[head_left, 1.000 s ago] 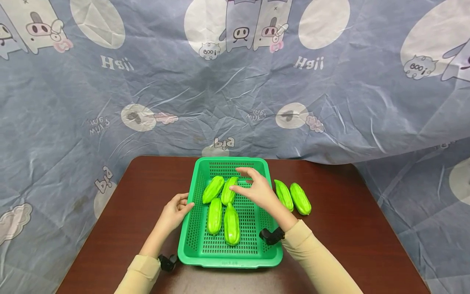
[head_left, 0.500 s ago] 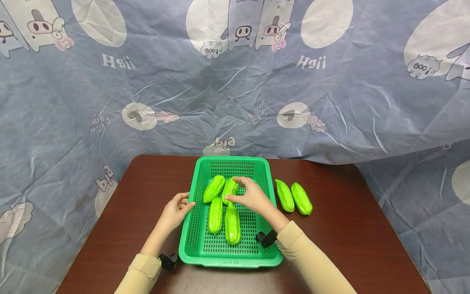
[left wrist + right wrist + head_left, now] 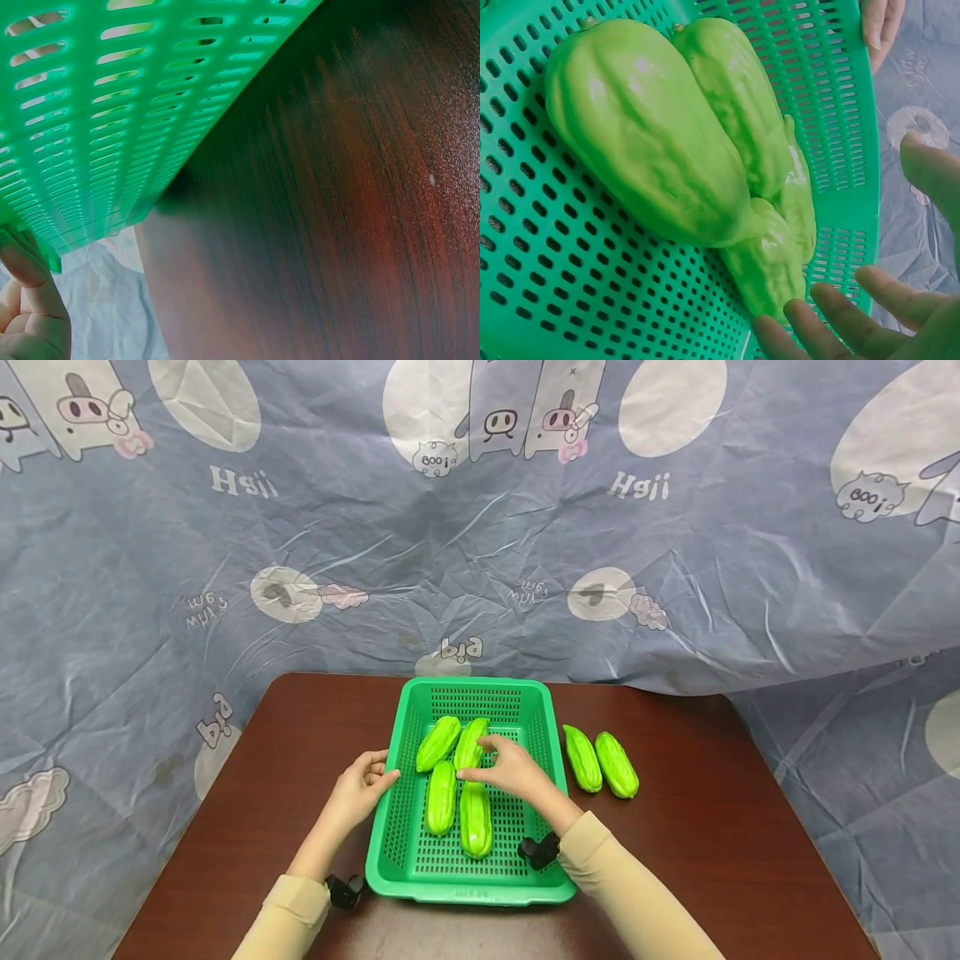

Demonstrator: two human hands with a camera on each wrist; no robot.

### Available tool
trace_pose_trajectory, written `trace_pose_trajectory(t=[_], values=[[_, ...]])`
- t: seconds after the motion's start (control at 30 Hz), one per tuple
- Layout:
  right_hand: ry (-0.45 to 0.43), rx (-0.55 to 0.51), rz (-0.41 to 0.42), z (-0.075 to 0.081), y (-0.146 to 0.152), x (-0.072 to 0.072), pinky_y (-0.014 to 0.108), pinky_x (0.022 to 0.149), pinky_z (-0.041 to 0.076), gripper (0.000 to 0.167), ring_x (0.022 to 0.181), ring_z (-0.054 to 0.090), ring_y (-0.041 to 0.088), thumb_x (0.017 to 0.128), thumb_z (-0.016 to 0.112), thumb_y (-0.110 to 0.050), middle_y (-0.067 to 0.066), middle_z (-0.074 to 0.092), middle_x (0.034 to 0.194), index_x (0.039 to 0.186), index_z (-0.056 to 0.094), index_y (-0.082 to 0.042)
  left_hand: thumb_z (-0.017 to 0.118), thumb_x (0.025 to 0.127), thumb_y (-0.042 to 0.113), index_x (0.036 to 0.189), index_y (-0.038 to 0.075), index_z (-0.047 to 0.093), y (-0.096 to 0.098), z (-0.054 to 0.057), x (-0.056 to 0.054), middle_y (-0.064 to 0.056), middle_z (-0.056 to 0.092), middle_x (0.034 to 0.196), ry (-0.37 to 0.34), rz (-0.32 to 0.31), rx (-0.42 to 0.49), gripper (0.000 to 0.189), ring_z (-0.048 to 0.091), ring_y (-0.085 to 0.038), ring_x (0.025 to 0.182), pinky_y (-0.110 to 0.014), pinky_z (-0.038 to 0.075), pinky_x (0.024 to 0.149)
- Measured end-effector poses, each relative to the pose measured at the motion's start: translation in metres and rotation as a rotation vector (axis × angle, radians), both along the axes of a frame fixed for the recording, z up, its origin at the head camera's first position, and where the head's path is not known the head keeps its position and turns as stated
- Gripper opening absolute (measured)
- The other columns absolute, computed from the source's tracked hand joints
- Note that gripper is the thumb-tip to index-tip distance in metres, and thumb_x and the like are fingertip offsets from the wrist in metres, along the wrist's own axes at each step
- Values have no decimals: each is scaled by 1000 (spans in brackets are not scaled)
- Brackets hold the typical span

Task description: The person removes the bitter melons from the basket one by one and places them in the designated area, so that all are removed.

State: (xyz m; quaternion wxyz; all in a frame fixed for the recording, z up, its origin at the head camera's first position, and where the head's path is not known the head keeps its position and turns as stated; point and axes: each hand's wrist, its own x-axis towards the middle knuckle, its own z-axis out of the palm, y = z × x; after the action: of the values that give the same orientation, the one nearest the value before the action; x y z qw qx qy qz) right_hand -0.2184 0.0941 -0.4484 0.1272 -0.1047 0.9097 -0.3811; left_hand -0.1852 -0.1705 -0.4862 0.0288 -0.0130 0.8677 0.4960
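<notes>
A green plastic basket (image 3: 472, 894) holds several bright green, ridged bitter melons (image 3: 440, 797). My left hand (image 3: 362, 789) holds the basket's left rim, thumb on top; in the left wrist view a finger (image 3: 30, 262) is bent at the rim. Over the basket, my right hand (image 3: 513, 770) has its thumb and fingers apart around the right side of the far-right bitter melon (image 3: 468, 745). It partly covers the upper end of the near-right bitter melon (image 3: 476, 827). In the right wrist view, spread fingertips (image 3: 799, 319) overlap the lower bitter melon (image 3: 769, 259).
Two more bitter melons (image 3: 582, 760) (image 3: 617, 767) lie side by side on the brown wooden table (image 3: 712, 827), just right of the basket. A blue-grey patterned cloth (image 3: 480, 543) hangs behind the table and along its sides.
My right hand has come down and toward me over the basket, from above the far bitter melons to the far-right one's side. My left hand stays on the rim.
</notes>
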Motion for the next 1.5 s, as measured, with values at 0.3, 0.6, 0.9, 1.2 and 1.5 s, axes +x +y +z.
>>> trace_pose_trajectory(t=[0.3, 0.6, 0.9, 1.2, 1.5], values=[[-66, 78, -34, -5, -4, 4, 46, 85, 52, 79, 111, 60, 34, 81, 79, -43, 22, 60, 127, 139, 50, 3, 65, 97, 19, 139, -1, 50, -1, 0, 0, -15, 64, 112, 4, -1, 3, 49, 60, -13, 86, -24, 49, 70], [-135, 103, -80, -13, -8, 8, 47, 87, 52, 80, 111, 61, 35, 81, 79, -44, 23, 61, 127, 138, 49, 4, 65, 97, 19, 139, -2, 50, 0, 1, 1, -15, 65, 111, 7, -3, -7, 49, 61, -13, 86, -25, 49, 70], [-179, 124, -85, -22, -14, 15, 48, 88, 51, 83, 111, 60, 35, 80, 80, -44, 24, 57, 132, 138, 47, 5, 64, 97, 21, 139, -1, 50, 0, 1, 1, -13, 64, 110, 3, -3, -9, 50, 60, -13, 85, -26, 49, 70], [-226, 100, -83, -28, -17, 17, 38, 64, 54, 86, 86, 62, 27, 80, 81, -41, 26, 57, 127, 139, 44, 9, 64, 98, 20, 140, -1, 49, 0, 0, 1, -14, 64, 113, -3, -7, -17, 50, 61, -15, 87, -28, 49, 72], [-232, 106, -79, -28, -20, 20, 41, 61, 56, 68, 75, 58, 24, 77, 84, -36, 14, 57, 93, 118, 51, 7, 64, 97, 21, 139, -1, 50, 0, -2, 0, -14, 65, 112, 9, -5, -23, 50, 62, -14, 88, -27, 49, 72]])
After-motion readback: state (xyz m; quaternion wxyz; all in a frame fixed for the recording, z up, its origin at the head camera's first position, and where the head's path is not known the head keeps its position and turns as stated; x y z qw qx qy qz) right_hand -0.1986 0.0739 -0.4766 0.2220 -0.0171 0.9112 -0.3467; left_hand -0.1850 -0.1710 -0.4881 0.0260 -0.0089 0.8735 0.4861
